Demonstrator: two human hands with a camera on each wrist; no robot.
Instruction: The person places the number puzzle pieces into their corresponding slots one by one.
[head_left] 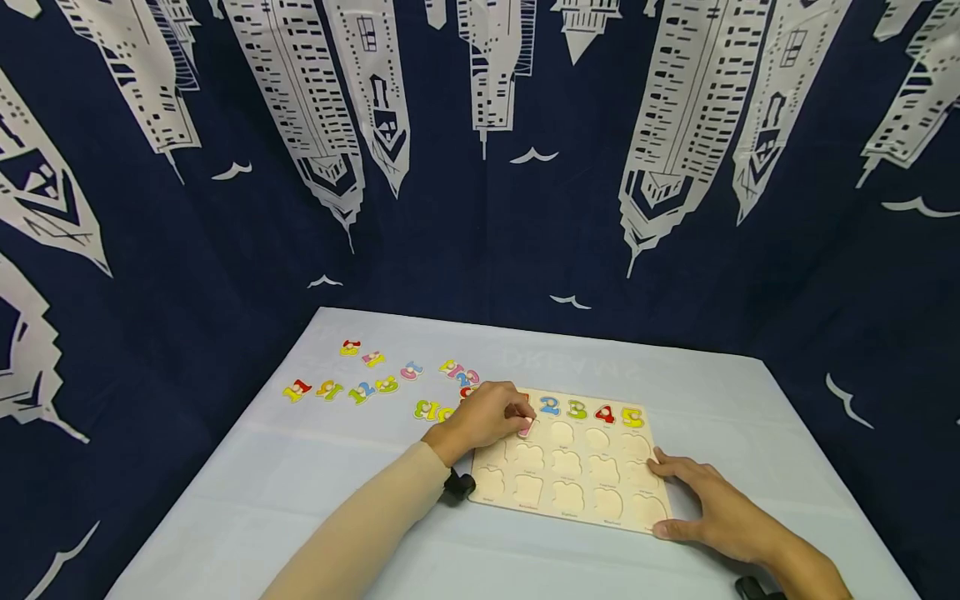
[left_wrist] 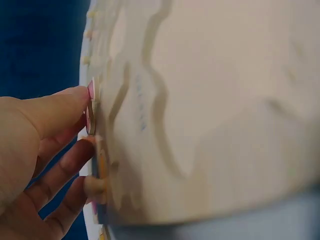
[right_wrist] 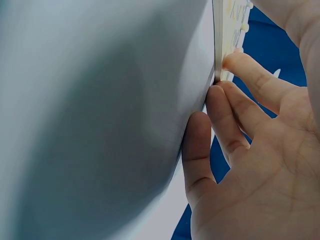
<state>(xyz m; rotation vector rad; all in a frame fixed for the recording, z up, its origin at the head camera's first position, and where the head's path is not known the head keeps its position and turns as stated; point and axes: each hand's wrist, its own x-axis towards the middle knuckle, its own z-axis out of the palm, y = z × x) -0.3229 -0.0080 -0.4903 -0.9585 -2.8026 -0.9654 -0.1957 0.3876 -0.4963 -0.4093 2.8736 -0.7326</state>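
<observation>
My left hand [head_left: 483, 417] pinches a small pink puzzle piece [head_left: 527, 428] between thumb and fingers, over the left end of the wooden number board's [head_left: 548, 492] second row. In the left wrist view the pink piece [left_wrist: 91, 107] stands tilted at the thumb tip; its number is hidden. Along the top row sit a blue 2 [head_left: 550, 405], a green 3 [head_left: 577, 409], a red 4 [head_left: 604, 414] and a yellow 5 [head_left: 633, 417]. A red piece left of the 2 is mostly covered by my hand. My right hand [head_left: 708, 508], fingers extended, touches the board's right edge.
Loose number pieces lie scattered on the white table [head_left: 300, 492] left of and behind the board, among them a yellow-red piece [head_left: 297, 391] and a green 13 [head_left: 426, 410]. Several recesses show bare wood in the lower rows. A dark skyline-print cloth [head_left: 480, 225] hangs behind.
</observation>
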